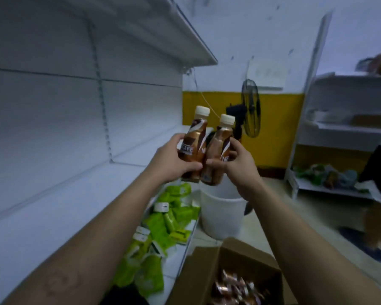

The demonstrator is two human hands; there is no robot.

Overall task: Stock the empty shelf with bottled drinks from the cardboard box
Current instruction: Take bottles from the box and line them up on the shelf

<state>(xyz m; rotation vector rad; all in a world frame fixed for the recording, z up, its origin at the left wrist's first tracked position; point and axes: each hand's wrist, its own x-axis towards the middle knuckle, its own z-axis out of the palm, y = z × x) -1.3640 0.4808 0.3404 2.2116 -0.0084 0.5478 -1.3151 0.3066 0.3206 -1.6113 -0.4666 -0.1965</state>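
I hold two brown coffee bottles with cream caps up in front of me, side by side and touching. My left hand (pixel 172 160) grips the left bottle (pixel 196 133) round its lower body. My right hand (pixel 238 166) grips the right bottle (pixel 220 148) the same way. Both are in the air just off the right end of the empty white shelf (pixel 53 208), which runs along my left. The open cardboard box (pixel 209 271) sits below at the bottom, with several more brown bottles inside.
A lower shelf holds green packets (pixel 161 230). A white bucket (pixel 222 216) stands on the floor beyond the box, a black fan (pixel 251 108) against the yellow wall. Another white rack (pixel 339 133) is at the right, with another person's legs (pixel 378 194) beside it.
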